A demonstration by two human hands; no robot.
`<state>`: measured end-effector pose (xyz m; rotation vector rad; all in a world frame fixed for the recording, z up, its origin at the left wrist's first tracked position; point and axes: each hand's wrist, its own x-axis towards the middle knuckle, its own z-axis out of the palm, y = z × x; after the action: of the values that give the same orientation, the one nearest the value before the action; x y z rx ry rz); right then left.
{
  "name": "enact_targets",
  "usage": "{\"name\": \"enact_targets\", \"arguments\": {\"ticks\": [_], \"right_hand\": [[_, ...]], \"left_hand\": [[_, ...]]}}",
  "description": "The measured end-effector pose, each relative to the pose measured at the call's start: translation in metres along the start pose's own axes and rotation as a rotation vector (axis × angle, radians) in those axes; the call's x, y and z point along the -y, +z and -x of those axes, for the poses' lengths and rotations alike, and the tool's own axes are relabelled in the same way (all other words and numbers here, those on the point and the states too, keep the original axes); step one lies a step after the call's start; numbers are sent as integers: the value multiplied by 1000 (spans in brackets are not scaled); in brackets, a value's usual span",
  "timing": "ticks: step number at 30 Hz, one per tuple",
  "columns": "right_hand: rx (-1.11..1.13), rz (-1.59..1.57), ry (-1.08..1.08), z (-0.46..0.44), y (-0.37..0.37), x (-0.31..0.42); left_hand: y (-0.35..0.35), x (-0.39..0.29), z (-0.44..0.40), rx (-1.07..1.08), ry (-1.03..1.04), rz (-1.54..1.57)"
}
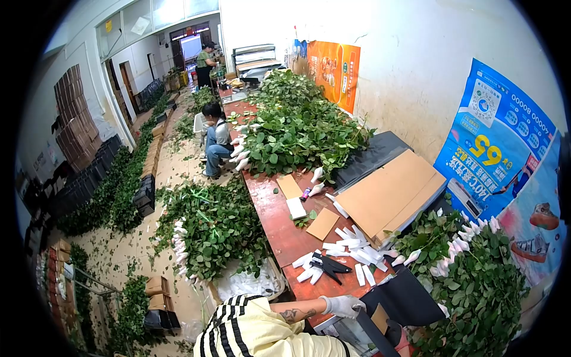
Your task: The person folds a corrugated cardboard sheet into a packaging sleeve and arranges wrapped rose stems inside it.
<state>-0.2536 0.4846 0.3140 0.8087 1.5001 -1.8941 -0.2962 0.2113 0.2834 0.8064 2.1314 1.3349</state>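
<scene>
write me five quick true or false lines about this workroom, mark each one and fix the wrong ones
1. The black tool lies among white strips on the red table. True.
2. The hand nearest that tool is bare. False: it wears a pale glove.
3. The orange poster hangs nearer the camera than the blue poster. False: the blue one is nearer.
4. A person in jeans is low down beside the table. True.
5. The large brown cardboard sheet lies on the floor. False: it lies up at table height, overlapping a black sheet.
</scene>
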Motion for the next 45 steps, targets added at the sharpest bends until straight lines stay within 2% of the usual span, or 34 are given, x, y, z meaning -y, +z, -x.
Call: {"name": "enact_targets", "arguments": {"ticks": [11, 27, 29, 31, 32, 33, 34, 36, 37, 38, 39, 41, 43, 45], "right_hand": [[13, -17, -9, -2, -6, -4], [71, -90, -39, -21, -27, -23], [196, -132, -101, -38, -49, -39], [641, -329, -215, -65, -82, -53], [273, 60, -173, -62, -60, -44], [205, 114, -145, -58, -49, -25], [202, -1, -105, -38, -44, -37], [357, -89, -130, -59, -2, 3], [356, -169, -117, -44, 1, -4], [409, -219, -115, -46, 9, 5], [390, -237, -116, -22, 19, 13], [433, -286, -49, 5, 25, 15], [389, -287, -38, -28, 20, 41], [343, -282, -54, -26, 15, 36]], "left_hand": [[3, 5, -1, -41, 55, 14], [3, 7, -2, -27, 18, 40], [7, 12, 0, 20, -30, 80], [10, 21, 2, -63, 35, -79], [-3, 18, 10, -120, 151, -210], [-20, 11, 15, -155, 163, -219], [-2, -3, 22, -71, 178, -178], [-54, -32, 26, -147, 81, -128], [-30, -3, 24, -90, 93, -103], [-38, -12, 25, -96, 1, 70], [-41, -10, 28, -75, 72, 16], [-32, -18, 42, -64, 80, 4], [-54, -20, 13, -53, 46, 17], [-54, -30, 16, -4, 13, 14]]}}
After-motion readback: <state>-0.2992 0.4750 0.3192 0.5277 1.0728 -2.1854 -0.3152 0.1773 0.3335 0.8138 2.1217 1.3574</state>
